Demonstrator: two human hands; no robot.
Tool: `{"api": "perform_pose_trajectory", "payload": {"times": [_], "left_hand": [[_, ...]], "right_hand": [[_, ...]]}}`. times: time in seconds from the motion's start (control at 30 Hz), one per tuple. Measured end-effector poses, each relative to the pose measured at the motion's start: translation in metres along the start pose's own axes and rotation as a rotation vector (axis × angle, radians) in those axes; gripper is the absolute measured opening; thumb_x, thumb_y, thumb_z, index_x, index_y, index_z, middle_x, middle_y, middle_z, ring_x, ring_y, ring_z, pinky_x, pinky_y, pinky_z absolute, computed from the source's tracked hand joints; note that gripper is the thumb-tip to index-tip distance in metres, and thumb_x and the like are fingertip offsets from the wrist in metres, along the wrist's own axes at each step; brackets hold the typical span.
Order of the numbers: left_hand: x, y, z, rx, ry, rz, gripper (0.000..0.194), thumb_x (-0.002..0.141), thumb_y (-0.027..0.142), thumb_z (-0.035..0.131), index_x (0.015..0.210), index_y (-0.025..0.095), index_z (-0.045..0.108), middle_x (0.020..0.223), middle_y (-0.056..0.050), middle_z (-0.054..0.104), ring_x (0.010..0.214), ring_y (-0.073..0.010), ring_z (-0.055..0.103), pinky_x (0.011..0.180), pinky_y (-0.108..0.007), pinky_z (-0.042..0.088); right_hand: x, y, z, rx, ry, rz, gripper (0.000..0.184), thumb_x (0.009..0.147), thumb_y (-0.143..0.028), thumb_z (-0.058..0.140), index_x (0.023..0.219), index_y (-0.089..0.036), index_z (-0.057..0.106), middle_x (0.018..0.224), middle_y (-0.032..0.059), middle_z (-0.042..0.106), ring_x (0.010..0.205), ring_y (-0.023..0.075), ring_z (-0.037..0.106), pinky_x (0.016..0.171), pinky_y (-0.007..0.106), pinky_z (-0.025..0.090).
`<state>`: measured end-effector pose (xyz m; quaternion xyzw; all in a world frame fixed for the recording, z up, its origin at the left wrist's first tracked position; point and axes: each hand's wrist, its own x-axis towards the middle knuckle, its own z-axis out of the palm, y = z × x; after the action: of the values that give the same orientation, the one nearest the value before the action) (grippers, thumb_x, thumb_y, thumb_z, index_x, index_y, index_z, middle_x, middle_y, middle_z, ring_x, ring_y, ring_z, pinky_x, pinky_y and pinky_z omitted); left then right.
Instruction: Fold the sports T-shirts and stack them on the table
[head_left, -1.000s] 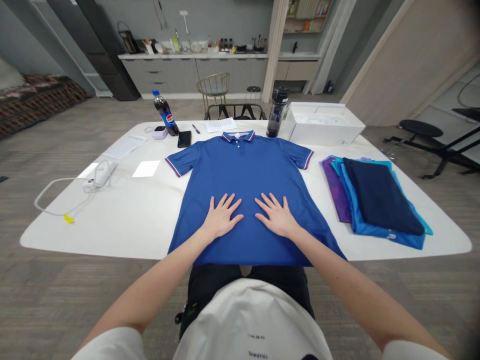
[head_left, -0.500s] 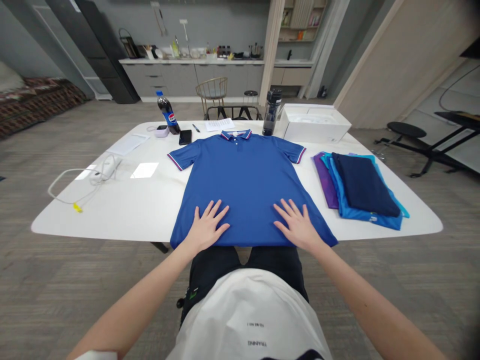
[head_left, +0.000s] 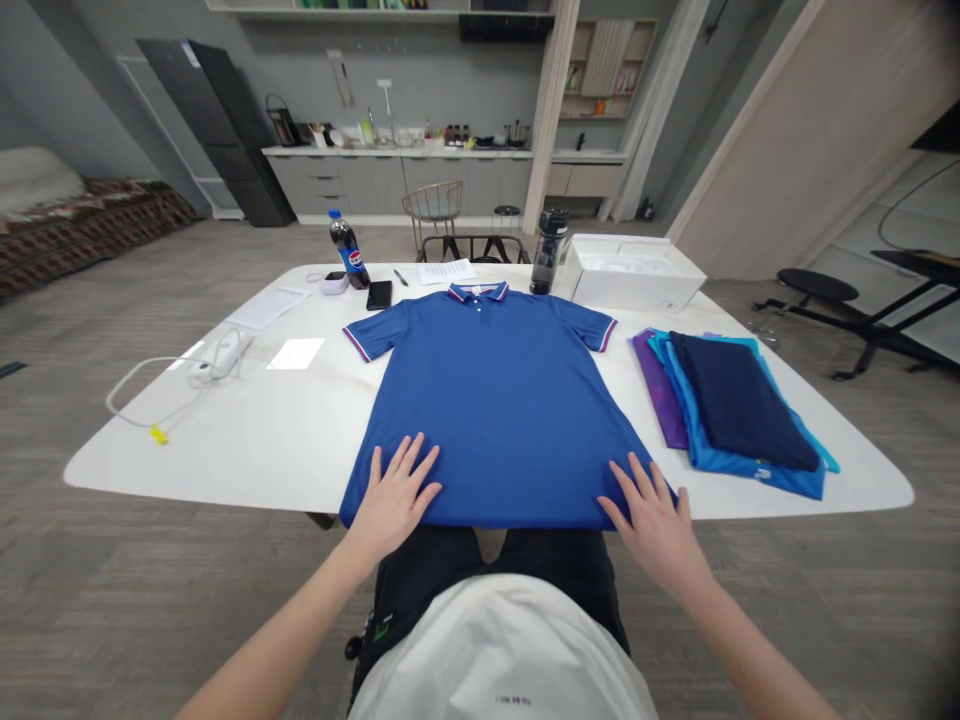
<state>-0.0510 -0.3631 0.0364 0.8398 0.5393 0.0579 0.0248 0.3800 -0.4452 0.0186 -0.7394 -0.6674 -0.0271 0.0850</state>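
A blue polo shirt [head_left: 495,400] lies spread out on the white table [head_left: 262,450], its collar pointing away from me and its hem along the near edge. Red and white stripes trim the sleeves and collar. My left hand [head_left: 394,500] rests on the lower left of the shirt with fingers spread. Over the lower right corner lies my right hand [head_left: 656,515], its fingers also apart, the outermost one near the shirt's side edge. Neither hand grips the fabric.
Folded clothes [head_left: 742,400] in navy, blue and purple are stacked at the right. A white box [head_left: 634,275], a dark bottle [head_left: 550,250], a cola bottle [head_left: 349,250] and a black phone [head_left: 379,295] stand or lie toward the back. A white cable [head_left: 142,365] loops at the left.
My right hand has slid to the right, toward the shirt's lower corner. My left hand has shifted slightly left. The view has tilted up a little; the shirt still lies flat.
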Motion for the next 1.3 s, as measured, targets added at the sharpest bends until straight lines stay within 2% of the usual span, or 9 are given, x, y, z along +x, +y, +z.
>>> {"api": "perform_pose_trajectory", "payload": {"times": [0.17, 0.33, 0.43, 0.6, 0.73, 0.83, 1.0, 1.13, 1.3], "left_hand": [[0.065, 0.026, -0.006, -0.046, 0.031, 0.157, 0.057, 0.106, 0.050, 0.031, 0.160, 0.032, 0.037, 0.170, -0.002, 0.026, 0.156, -0.0239, 0.027, 0.128, -0.051, 0.024], [0.169, 0.043, -0.002, -0.056, 0.050, 0.106, 0.062, 0.104, 0.057, 0.031, 0.161, 0.031, 0.035, 0.171, -0.005, 0.023, 0.158, -0.0288, 0.020, 0.127, -0.058, 0.017], [0.202, 0.031, 0.009, -0.078, -0.044, 0.003, 0.065, 0.104, 0.060, 0.026, 0.162, 0.031, 0.032, 0.171, -0.006, 0.022, 0.158, -0.0304, 0.020, 0.126, -0.061, 0.017], [0.175, -0.005, 0.021, -0.057, -0.084, -0.069, 0.064, 0.104, 0.061, 0.024, 0.161, 0.032, 0.034, 0.169, -0.004, 0.028, 0.157, -0.0282, 0.024, 0.127, -0.057, 0.018], [0.170, -0.015, 0.017, -0.047, 0.005, -0.067, 0.065, 0.105, 0.057, 0.023, 0.161, 0.026, 0.034, 0.169, -0.008, 0.029, 0.156, -0.0271, 0.026, 0.128, -0.053, 0.018], [0.211, -0.010, 0.013, -0.052, 0.053, -0.025, 0.063, 0.106, 0.055, 0.024, 0.160, 0.025, 0.036, 0.169, -0.008, 0.029, 0.157, -0.0266, 0.025, 0.129, -0.051, 0.017], [0.322, -0.008, 0.014, -0.097, 0.008, 0.021, 0.061, 0.105, 0.052, 0.030, 0.158, 0.023, 0.040, 0.169, -0.009, 0.029, 0.157, -0.0281, 0.024, 0.127, -0.051, 0.021], [0.383, -0.020, 0.025, -0.122, -0.021, -0.034, 0.061, 0.106, 0.051, 0.030, 0.160, 0.024, 0.037, 0.169, -0.009, 0.027, 0.158, -0.0288, 0.021, 0.127, -0.054, 0.018], [0.400, -0.028, 0.040, -0.097, 0.004, -0.074, 0.060, 0.104, 0.054, 0.033, 0.154, 0.024, 0.046, 0.163, -0.013, 0.041, 0.150, -0.0323, 0.035, 0.124, -0.055, 0.022]], "right_hand": [[0.068, -0.040, -0.003, 0.066, -0.048, -0.208, 0.061, 0.103, -0.057, 0.032, 0.155, -0.030, 0.046, 0.167, 0.0046, 0.032, 0.156, 0.0323, 0.024, 0.123, 0.062, 0.024], [0.175, -0.094, 0.010, 0.135, -0.095, -0.298, 0.060, 0.105, -0.057, 0.029, 0.156, -0.028, 0.044, 0.169, 0.0059, 0.028, 0.156, 0.0311, 0.022, 0.122, 0.066, 0.022], [0.221, -0.085, 0.026, 0.134, -0.138, -0.195, 0.061, 0.106, -0.057, 0.026, 0.160, -0.030, 0.038, 0.170, 0.0068, 0.025, 0.156, 0.0345, 0.022, 0.119, 0.070, 0.022], [0.221, -0.020, 0.043, 0.057, -0.112, -0.070, 0.064, 0.107, -0.054, 0.022, 0.160, -0.022, 0.039, 0.166, 0.0116, 0.035, 0.153, 0.0352, 0.029, 0.120, 0.064, 0.026], [0.209, -0.020, 0.034, 0.053, -0.061, -0.186, 0.065, 0.107, -0.055, 0.024, 0.159, -0.021, 0.040, 0.165, 0.0120, 0.036, 0.153, 0.0341, 0.029, 0.122, 0.065, 0.021], [0.233, -0.054, 0.027, 0.114, -0.117, -0.323, 0.063, 0.106, -0.058, 0.026, 0.159, -0.026, 0.040, 0.167, 0.0087, 0.033, 0.155, 0.0321, 0.026, 0.122, 0.067, 0.018], [0.315, -0.092, 0.036, 0.192, -0.190, -0.363, 0.061, 0.106, -0.058, 0.028, 0.159, -0.029, 0.040, 0.169, 0.0065, 0.028, 0.156, 0.0316, 0.021, 0.122, 0.067, 0.019], [0.363, -0.083, 0.053, 0.177, -0.209, -0.234, 0.061, 0.107, -0.057, 0.027, 0.160, -0.029, 0.038, 0.169, 0.0067, 0.027, 0.156, 0.0332, 0.020, 0.120, 0.071, 0.017], [0.370, -0.046, 0.062, 0.118, -0.156, -0.161, 0.059, 0.107, -0.055, 0.029, 0.155, -0.024, 0.046, 0.164, 0.0097, 0.039, 0.152, 0.0302, 0.032, 0.123, 0.059, 0.023]]}}
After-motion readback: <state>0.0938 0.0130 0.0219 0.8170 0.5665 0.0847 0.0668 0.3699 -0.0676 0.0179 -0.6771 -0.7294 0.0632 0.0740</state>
